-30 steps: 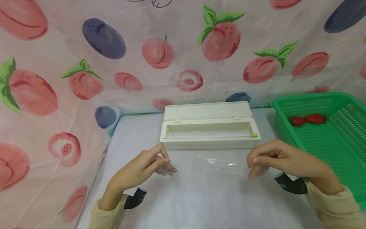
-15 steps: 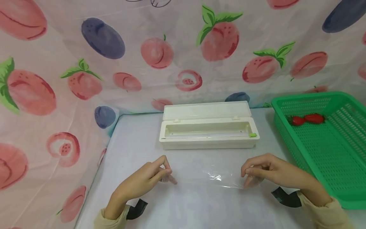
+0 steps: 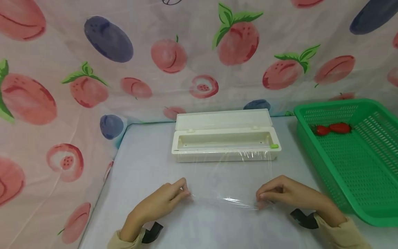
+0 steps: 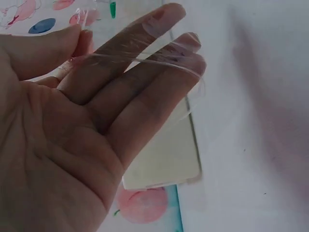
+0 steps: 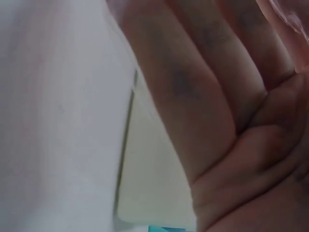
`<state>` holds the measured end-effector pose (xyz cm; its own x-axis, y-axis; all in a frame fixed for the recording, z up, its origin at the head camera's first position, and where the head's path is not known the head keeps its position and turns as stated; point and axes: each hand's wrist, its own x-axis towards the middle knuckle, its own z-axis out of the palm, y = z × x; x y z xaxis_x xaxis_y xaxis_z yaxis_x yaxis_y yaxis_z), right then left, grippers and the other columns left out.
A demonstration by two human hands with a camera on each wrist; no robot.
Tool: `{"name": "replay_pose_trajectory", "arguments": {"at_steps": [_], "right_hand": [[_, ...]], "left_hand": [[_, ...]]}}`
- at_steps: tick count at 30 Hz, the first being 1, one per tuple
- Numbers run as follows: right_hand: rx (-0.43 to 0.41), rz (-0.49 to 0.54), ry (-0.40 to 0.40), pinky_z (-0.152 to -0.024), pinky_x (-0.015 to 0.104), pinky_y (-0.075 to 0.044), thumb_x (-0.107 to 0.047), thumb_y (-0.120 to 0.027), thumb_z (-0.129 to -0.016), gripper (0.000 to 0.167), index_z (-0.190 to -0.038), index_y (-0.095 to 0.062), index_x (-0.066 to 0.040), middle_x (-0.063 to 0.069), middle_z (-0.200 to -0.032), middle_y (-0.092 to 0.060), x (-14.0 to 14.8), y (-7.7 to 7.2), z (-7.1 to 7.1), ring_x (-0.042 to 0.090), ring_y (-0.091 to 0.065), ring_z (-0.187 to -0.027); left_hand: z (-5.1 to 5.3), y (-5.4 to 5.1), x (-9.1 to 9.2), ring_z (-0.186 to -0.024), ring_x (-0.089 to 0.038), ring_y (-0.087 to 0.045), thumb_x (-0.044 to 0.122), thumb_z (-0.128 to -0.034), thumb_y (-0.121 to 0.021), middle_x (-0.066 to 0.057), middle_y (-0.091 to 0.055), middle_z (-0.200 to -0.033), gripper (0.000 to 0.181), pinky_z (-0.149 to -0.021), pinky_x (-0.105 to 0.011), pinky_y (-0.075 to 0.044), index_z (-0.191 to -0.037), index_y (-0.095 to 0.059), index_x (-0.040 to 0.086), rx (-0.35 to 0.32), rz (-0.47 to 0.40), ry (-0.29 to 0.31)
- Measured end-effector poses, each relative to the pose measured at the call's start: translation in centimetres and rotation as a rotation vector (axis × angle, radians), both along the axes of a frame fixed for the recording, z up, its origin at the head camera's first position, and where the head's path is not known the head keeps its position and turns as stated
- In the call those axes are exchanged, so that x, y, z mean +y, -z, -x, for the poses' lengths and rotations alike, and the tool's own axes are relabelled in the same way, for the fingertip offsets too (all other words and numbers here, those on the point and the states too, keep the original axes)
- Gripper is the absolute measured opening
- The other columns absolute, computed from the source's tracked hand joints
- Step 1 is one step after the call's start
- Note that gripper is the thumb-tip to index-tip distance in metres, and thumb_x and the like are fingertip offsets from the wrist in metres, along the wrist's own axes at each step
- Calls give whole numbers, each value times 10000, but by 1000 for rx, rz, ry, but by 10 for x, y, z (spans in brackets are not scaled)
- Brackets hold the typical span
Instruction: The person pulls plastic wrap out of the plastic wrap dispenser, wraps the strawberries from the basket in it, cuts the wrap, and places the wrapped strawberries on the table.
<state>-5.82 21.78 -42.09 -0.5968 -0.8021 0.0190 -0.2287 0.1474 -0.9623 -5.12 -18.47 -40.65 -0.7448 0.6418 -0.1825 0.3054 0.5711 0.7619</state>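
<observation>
A clear sheet of plastic wrap [image 3: 231,200] stretches between both hands in the head view and runs back to a white wrap dispenser box [image 3: 227,156] with its lid up. My left hand [image 3: 161,202] pinches the sheet's left corner between thumb and index finger. In the left wrist view the film [image 4: 145,59] lies across the other, nearly straight fingers [image 4: 159,92]. At the sheet's right corner my right hand [image 3: 287,193] pinches the film with thumb and index finger. The right wrist view shows mostly its palm and fingers [image 5: 178,92]; the pinch is out of that view.
On the right stands a green plastic basket [image 3: 339,193] holding red strawberry-like fruits [image 3: 340,128]. A green slider [image 3: 274,146] sits at the box's right front edge. Behind the white table [image 3: 202,231] hangs a fruit-print cloth [image 3: 186,20].
Both hands have moved toward the person, drawing the plastic wrap out from the dispenser. The film now spans from the box's front edge to the hands. The box has stayed in place.
</observation>
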Motion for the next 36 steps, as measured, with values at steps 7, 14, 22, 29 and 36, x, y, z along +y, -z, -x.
{"name": "replay_pose_trajectory", "arguments": {"at_steps": [7, 14, 22, 29, 36], "right_hand": [[-16, -107, 22, -801, 245, -569, -160, -572, -1007, 205, -1075, -746, -76, 38, -999, -762, -2, 9, -3, 68, -689, -934], [-3, -133, 25, -816, 212, -557, -180, -580, -1005, 207, -1094, -758, -122, 11, -1057, -758, 4, 17, -9, 71, -690, -985], [102, -238, -15, -892, 212, -525, -259, -646, -970, 160, -1063, -773, -229, -33, -1163, -725, 9, 15, -18, 86, -645, -1134], [101, -286, 8, -908, 218, -498, -259, -665, -958, 150, -1039, -791, -276, -81, -1132, -730, 12, 14, -20, 83, -616, -1170], [55, -268, 4, -889, 200, -521, -246, -594, -1003, 235, -1194, -727, -214, -26, -1204, -710, 13, 15, -21, 46, -622, -1149]], "left_hand": [[-3, 9, 1, -641, 67, -480, 342, -1029, -530, 156, -617, -703, 248, -596, -127, -414, -856, -547, 165, 25, 7, 19], [-7, 8, 3, -968, -10, -654, 263, -971, -649, 81, -743, -1025, 165, -848, -258, -552, -811, -629, 230, 61, 90, 42], [-7, 8, 2, -1090, -139, -675, 204, -905, -730, -15, -718, -1189, 261, -886, -279, -542, -671, -622, 245, 33, 161, 54], [-9, 16, -4, -1252, -176, -593, 323, -938, -687, 55, -698, -1221, 213, -998, -370, -515, -827, -801, 181, 20, 130, 31], [-13, 21, -6, -1276, -166, -573, 347, -926, -695, 81, -696, -1217, 226, -1026, -402, -495, -796, -800, 196, 14, 111, -4]]}}
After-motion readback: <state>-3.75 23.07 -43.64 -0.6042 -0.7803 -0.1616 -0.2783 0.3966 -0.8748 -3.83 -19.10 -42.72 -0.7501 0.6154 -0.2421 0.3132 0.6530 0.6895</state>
